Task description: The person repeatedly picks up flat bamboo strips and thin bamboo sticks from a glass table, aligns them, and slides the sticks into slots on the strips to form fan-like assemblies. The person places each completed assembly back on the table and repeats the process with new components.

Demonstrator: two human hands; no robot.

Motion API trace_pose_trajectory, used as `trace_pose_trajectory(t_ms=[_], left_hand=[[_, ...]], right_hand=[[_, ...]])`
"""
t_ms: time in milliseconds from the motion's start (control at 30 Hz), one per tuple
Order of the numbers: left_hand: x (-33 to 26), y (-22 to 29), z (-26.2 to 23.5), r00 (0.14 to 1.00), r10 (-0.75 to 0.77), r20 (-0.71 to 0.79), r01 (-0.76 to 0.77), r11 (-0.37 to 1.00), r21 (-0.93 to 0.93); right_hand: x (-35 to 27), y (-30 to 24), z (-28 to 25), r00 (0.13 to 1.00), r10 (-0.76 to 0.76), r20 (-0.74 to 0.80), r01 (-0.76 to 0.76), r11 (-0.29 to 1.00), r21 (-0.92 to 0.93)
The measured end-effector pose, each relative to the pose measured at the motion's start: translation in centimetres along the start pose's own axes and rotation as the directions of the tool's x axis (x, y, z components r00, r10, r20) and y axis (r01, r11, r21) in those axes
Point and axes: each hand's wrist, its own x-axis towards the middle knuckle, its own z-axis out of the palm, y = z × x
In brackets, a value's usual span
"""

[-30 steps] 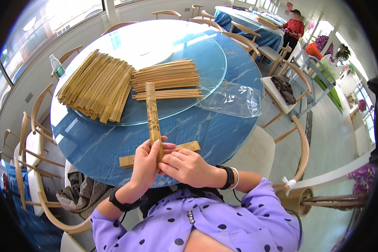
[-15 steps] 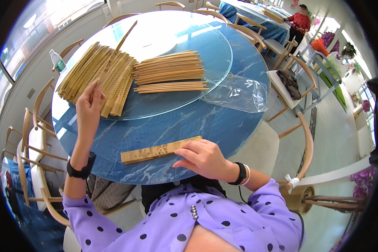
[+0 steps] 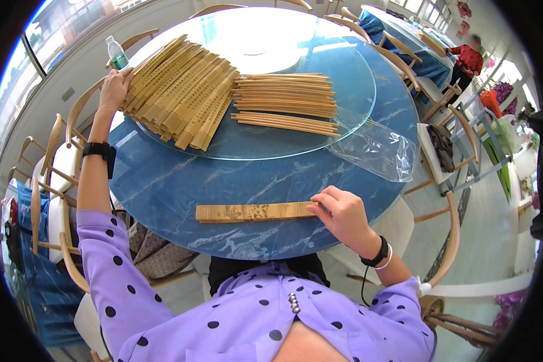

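Note:
A fanned pile of gold, printed paper chopstick sleeves lies on the glass turntable. At its left edge my left hand is closed, fingertips on a sleeve there; the pile's edge partly hides what they grip. Beside the pile, wooden chopsticks lie in a stack, a few set apart nearer me. By the table's near edge rests a small stack of flat gold paper sleeves. My right hand pinches its right end between thumb and fingers.
A clear plastic bag lies at the turntable's right side. A water bottle stands behind my left hand. The round blue marbled table has wooden chairs around it. A person in red stands at a far table.
My left hand has moved left and away from me, lowering the narrow strip it held upright to the pile's left edge. My right hand has shifted to the near stack's right end.

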Motion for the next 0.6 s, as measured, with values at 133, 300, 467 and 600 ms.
trace_pose_trajectory(t_ms=[133, 300, 467, 600], left_hand=[[1.2, -1.7, 0.8, 0.982, -0.019, 0.186, 0.040, 0.993, -0.113], [1.4, -1.4, 1.3, 0.974, -0.063, 0.218, 0.079, 0.995, -0.064], [-0.1, 0.5, -0.5, 0.999, -0.042, 0.011, 0.042, 0.999, -0.024], [-6.6, 11.7, -4.7, 0.987, 0.117, -0.107, -0.142, 0.955, -0.262]], right_hand=[[0.8, 1.1, -1.3, 0.996, 0.009, 0.084, -0.003, 0.997, -0.074], [4.8, 3.3, -1.5, 0.986, -0.021, 0.162, 0.041, 0.992, -0.115], [10.3, 7.8, 1.6, 0.977, -0.186, 0.104, 0.207, 0.946, -0.250], [13.0, 10.1, 3.3, 0.968, -0.141, 0.206, 0.200, 0.931, -0.305]])
